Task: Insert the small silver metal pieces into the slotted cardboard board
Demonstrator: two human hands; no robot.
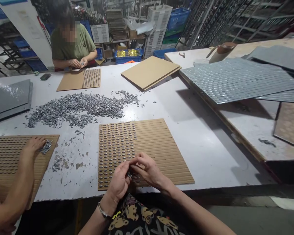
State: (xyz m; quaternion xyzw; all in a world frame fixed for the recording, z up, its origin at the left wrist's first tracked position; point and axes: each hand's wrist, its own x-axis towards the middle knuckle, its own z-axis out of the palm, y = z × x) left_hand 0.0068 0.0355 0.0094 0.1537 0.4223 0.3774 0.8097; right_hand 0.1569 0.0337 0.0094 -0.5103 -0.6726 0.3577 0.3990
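A brown slotted board (pixel 161 143) lies in front of me, its left part filled with rows of small grey metal pieces. Over the board's near edge my left hand (pixel 119 182) is curled round a small clutch of the metal pieces (pixel 129 175). My right hand (pixel 147 168) meets it, fingers pinched together at the same spot. What its fingertips hold is too small to make out. A large loose pile of the same metal pieces (pixel 80 107) is spread across the table beyond the board.
A co-worker's hand (pixel 34 145) at the left rests on another slotted board (pixel 5 156) with metal pieces. A person across the table (pixel 71 45) works at a third board (pixel 80 79). Stacked brown boards (pixel 149 71) and grey filled sheets (pixel 235 80) lie further right.
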